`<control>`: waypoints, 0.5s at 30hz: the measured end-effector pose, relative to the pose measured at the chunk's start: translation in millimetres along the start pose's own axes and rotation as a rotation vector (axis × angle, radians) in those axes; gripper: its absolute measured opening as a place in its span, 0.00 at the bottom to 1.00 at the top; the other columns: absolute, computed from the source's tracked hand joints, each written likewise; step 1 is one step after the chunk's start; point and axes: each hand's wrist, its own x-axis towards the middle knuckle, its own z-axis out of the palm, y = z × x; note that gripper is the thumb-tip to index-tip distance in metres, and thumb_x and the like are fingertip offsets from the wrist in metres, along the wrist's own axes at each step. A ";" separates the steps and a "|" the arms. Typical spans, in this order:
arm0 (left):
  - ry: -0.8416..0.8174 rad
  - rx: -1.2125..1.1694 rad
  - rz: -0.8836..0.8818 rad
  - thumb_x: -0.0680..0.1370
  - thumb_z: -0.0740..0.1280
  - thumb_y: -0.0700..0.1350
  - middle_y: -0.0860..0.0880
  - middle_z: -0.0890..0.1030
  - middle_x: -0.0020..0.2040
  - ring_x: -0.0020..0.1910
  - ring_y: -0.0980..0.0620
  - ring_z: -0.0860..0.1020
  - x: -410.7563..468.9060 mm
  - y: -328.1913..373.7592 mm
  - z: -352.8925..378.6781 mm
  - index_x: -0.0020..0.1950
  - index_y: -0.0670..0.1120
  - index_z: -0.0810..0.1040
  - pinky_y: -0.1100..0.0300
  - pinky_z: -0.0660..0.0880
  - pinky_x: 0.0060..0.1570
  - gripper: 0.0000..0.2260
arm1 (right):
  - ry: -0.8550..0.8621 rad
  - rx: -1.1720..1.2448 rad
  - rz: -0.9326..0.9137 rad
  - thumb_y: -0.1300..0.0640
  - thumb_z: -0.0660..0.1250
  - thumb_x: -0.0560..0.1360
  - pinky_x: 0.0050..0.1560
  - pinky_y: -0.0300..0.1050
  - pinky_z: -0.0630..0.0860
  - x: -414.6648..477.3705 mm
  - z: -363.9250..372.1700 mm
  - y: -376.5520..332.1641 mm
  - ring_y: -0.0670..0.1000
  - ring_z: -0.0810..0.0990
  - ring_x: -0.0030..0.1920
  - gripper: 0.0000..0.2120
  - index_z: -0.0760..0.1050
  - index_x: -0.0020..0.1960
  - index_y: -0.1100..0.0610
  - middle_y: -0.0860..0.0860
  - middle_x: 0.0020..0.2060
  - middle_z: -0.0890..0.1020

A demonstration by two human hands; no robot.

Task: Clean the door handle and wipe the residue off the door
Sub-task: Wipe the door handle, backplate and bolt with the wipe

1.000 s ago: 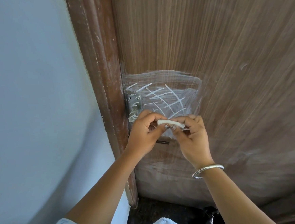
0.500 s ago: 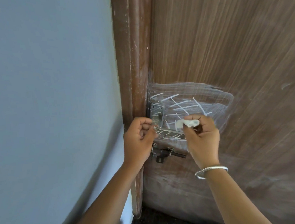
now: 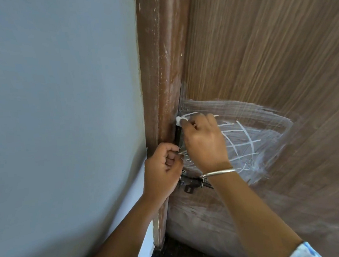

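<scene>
From my remote feed, the person's two bare hands work at the latch edge of a brown wood-grain door (image 3: 259, 50), its laminate streaked with fine vertical lines; a cloudy white residue (image 3: 251, 122) is smeared across it in a broad rounded patch, crossed by brighter chalky strokes that form a loose grid. The right hand (image 3: 205, 143) covers most of the door handle (image 3: 178, 136), of which I see only a dark, narrow strip at the door's edge; its fingertips pinch a small white wad (image 3: 181, 120), soft and crumpled, which I cannot tell as cloth or tissue, held at the top of that strip, just beside the door frame (image 3: 160, 78). The left hand (image 3: 163, 169) is curled into a loose fist just below and to the left, its thumb and forefinger closed at the lower end of the handle; whether it grips the metal itself I cannot tell. A thin silver bangle (image 3: 218, 172) circles the right wrist; beneath it a small dark metal bolt latch (image 3: 191, 184) lies across the door face. The frame is rounded, glossy reddish-brown wood, scuffed with pale flecks; left of it stands a smooth, matte blue-grey wall (image 3: 62, 116); a pale patterned sleeve (image 3: 304, 251) shows at the lower right.
</scene>
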 end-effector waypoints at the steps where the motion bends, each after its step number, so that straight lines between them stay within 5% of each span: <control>1: 0.002 0.003 0.003 0.72 0.69 0.33 0.52 0.80 0.37 0.37 0.58 0.79 0.2 -1.2 -0.3 0.47 0.50 0.76 0.70 0.75 0.36 0.12 | -0.031 -0.011 -0.002 0.71 0.57 0.67 0.34 0.47 0.73 -0.5 0.2 -2.0 0.57 0.73 0.34 0.13 0.80 0.41 0.63 0.57 0.33 0.75; 7: 0.012 -0.017 0.026 0.72 0.67 0.37 0.55 0.81 0.36 0.36 0.58 0.80 1.0 -7.4 2.8 0.44 0.54 0.75 0.69 0.75 0.36 0.11 | -0.202 -0.033 0.131 0.67 0.51 0.69 0.38 0.51 0.75 -2.8 -2.0 -15.1 0.60 0.74 0.38 0.18 0.80 0.47 0.63 0.59 0.40 0.77; 15: 0.045 -0.042 -0.003 0.72 0.68 0.37 0.53 0.79 0.32 0.31 0.52 0.78 4.6 -14.0 2.6 0.43 0.56 0.77 0.49 0.79 0.31 0.12 | -0.190 -0.048 0.222 0.74 0.66 0.64 0.35 0.46 0.70 -3.9 -9.4 -6.4 0.59 0.73 0.38 0.12 0.81 0.45 0.65 0.59 0.36 0.75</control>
